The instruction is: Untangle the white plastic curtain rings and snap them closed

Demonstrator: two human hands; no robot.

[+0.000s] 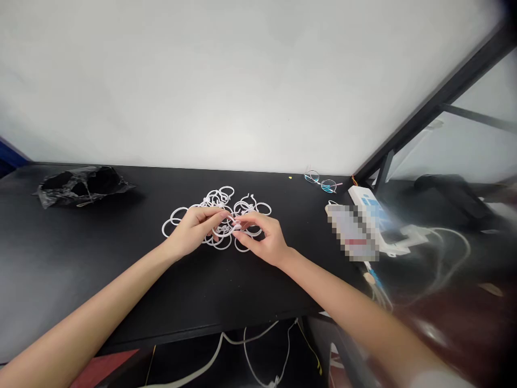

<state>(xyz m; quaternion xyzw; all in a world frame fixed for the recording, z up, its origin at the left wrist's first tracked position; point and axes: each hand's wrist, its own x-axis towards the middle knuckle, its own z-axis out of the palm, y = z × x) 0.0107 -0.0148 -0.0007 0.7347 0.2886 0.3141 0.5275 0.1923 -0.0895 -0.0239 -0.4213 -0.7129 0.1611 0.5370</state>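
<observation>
Over a heap of thin white rings [220, 195], both my hands hold one white ring [223, 235] that has a small clasp-like end. My left hand [191, 230] pinches this ring on its left side, thumb against fingers. On the other side, my right hand [264, 234] grips it near the clasp with thumb and fingertips. The loose rings lie tangled on the black table [194, 302], behind and under my hands. Some rings are partly hidden by my fingers, and the exact shape of the clasp is too small to tell.
A crumpled black plastic bag [83, 186] lies at the far left. Glasses [328, 186] rest near the wall. On the right are a blurred-out phone-like object [351, 231], a white power strip [369, 207] and cables [379, 291]. More cables [210, 361] hang below the front edge.
</observation>
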